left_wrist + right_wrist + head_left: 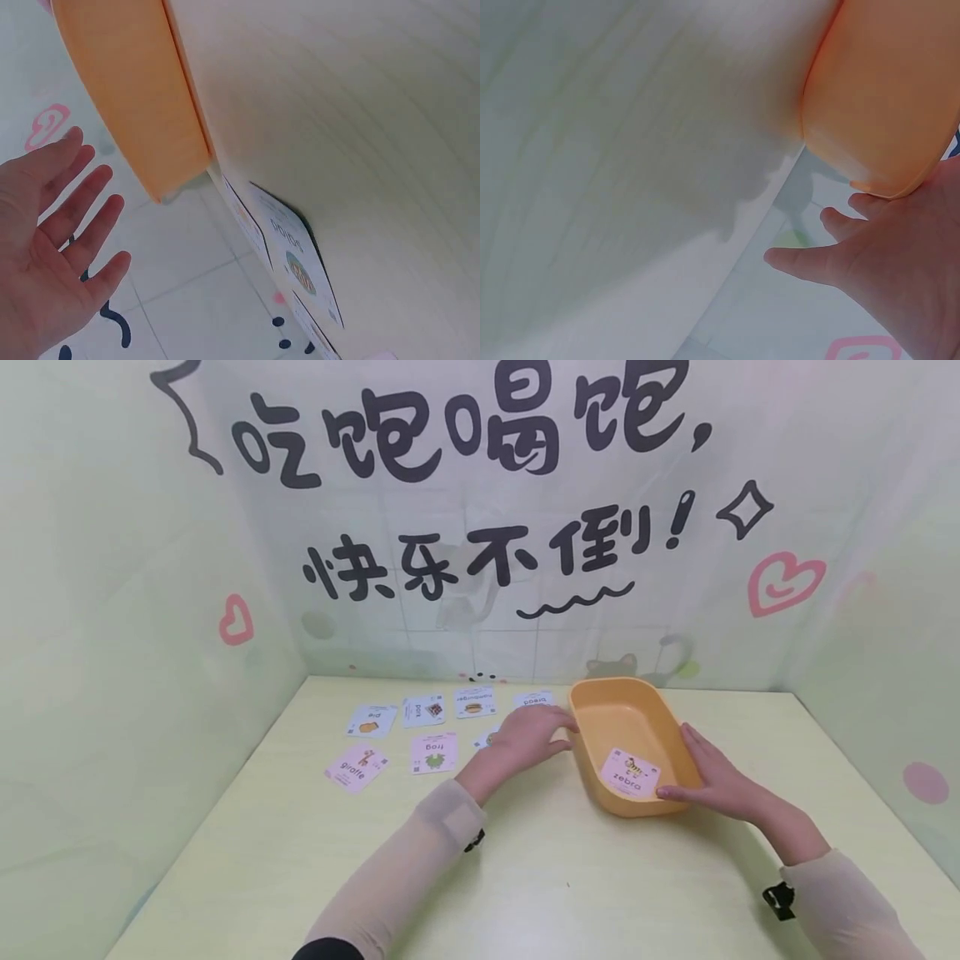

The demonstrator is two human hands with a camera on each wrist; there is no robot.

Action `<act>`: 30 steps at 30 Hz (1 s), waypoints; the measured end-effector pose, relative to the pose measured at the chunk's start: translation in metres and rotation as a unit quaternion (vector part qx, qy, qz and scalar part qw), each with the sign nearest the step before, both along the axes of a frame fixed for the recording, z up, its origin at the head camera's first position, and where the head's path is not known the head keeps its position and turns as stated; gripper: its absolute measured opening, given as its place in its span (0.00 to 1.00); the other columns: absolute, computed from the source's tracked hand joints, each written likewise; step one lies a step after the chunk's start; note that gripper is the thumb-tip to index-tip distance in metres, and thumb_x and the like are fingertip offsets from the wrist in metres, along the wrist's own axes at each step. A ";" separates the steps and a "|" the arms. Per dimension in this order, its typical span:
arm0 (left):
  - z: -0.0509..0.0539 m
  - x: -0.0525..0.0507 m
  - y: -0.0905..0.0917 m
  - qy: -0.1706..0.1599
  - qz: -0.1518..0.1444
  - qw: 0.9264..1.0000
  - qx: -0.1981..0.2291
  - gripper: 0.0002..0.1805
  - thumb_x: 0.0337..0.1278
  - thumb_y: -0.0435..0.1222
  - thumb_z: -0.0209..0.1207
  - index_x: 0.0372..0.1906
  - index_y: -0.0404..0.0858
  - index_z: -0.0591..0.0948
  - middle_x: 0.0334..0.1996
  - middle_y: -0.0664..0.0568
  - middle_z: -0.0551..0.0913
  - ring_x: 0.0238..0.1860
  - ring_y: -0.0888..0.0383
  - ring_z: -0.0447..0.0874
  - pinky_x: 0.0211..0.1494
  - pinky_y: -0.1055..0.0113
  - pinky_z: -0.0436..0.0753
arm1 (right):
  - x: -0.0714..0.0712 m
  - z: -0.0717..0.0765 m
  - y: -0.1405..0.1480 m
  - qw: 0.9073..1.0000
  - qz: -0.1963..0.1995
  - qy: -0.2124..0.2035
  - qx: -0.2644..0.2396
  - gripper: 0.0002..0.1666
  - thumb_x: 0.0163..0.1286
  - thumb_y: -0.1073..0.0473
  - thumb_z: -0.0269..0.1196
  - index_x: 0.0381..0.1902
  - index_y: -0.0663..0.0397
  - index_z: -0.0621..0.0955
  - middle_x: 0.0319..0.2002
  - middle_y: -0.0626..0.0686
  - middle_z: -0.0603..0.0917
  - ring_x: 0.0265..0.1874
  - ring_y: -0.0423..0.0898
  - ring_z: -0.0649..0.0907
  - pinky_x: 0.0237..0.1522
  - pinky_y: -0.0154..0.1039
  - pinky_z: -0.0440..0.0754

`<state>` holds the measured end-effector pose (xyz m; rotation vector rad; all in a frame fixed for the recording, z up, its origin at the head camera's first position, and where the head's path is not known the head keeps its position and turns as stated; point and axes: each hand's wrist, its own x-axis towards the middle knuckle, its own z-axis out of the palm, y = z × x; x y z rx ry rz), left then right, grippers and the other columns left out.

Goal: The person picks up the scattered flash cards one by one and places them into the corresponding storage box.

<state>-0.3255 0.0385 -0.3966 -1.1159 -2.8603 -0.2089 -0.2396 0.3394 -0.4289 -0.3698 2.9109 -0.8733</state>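
In the head view, an orange bin (633, 807) stands tilted or angled on the table, with a pink zebra card (630, 774) inside its near end. My right hand (723, 781) rests against the bin's right side, thumb over the rim; the right wrist view shows the hand (900, 255) with several fingers straight and spread beside the bin (885, 90). By the bin's left rim is my left hand (528, 733), holding nothing. In the left wrist view that hand (60, 247) has its fingers apart, beside the bin (135, 90); a salad card (296, 251) lies nearby.
Left of the bin lie giraffe (357, 768), frog (433, 753), pie (372, 722), pork (423, 710), hamburger (475, 702) and bread (534, 698) cards. My left forearm (405, 860) crosses the table (555, 893). Printed curtains (465, 643) stand behind and at both sides.
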 end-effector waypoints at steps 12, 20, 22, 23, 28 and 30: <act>0.002 -0.017 -0.075 -0.060 0.104 0.993 0.022 0.19 0.64 0.44 0.64 0.59 0.52 0.81 0.64 0.57 0.80 0.68 0.53 0.75 0.67 0.56 0.79 | 0.000 0.001 0.001 1.000 -0.001 -0.001 0.000 0.70 0.58 0.41 0.70 0.76 0.74 0.41 0.75 0.78 0.44 0.72 0.79 0.50 0.68 0.78 0.52; -0.004 -0.021 -0.121 -0.080 0.147 0.985 0.035 0.20 0.64 0.43 0.64 0.60 0.50 0.81 0.66 0.54 0.79 0.69 0.51 0.73 0.71 0.52 0.75 | 0.001 0.001 0.000 1.000 -0.003 -0.003 -0.007 0.70 0.58 0.42 0.70 0.76 0.74 0.41 0.75 0.78 0.43 0.72 0.79 0.49 0.68 0.78 0.51; -0.006 -0.021 -0.130 -0.087 0.161 0.982 0.036 0.20 0.64 0.43 0.63 0.61 0.50 0.80 0.66 0.53 0.78 0.70 0.49 0.73 0.71 0.50 0.75 | 0.002 0.001 0.000 1.000 -0.003 -0.003 -0.006 0.70 0.58 0.41 0.70 0.76 0.74 0.41 0.75 0.78 0.44 0.72 0.79 0.49 0.68 0.78 0.52; -0.006 -0.021 -0.135 -0.093 0.170 0.980 0.037 0.20 0.64 0.43 0.63 0.61 0.50 0.80 0.67 0.52 0.78 0.70 0.49 0.72 0.72 0.49 0.74 | 0.002 0.001 -0.001 1.000 -0.003 -0.003 -0.006 0.70 0.58 0.41 0.70 0.76 0.74 0.41 0.75 0.78 0.44 0.72 0.79 0.49 0.68 0.79 0.51; -0.011 -0.021 -0.157 -0.120 0.197 0.972 0.037 0.21 0.66 0.43 0.61 0.62 0.49 0.79 0.69 0.50 0.75 0.72 0.46 0.69 0.72 0.47 0.73 | 0.002 0.002 -0.001 1.000 0.000 -0.001 -0.002 0.69 0.59 0.41 0.69 0.76 0.74 0.41 0.75 0.79 0.45 0.72 0.79 0.50 0.67 0.79 0.53; -0.013 -0.021 -0.164 -0.130 0.203 0.970 0.033 0.21 0.66 0.43 0.61 0.63 0.49 0.79 0.70 0.50 0.73 0.72 0.45 0.68 0.71 0.46 0.73 | 0.002 0.002 -0.002 1.000 0.000 -0.002 -0.002 0.69 0.59 0.42 0.69 0.76 0.75 0.42 0.75 0.79 0.45 0.72 0.79 0.50 0.67 0.78 0.53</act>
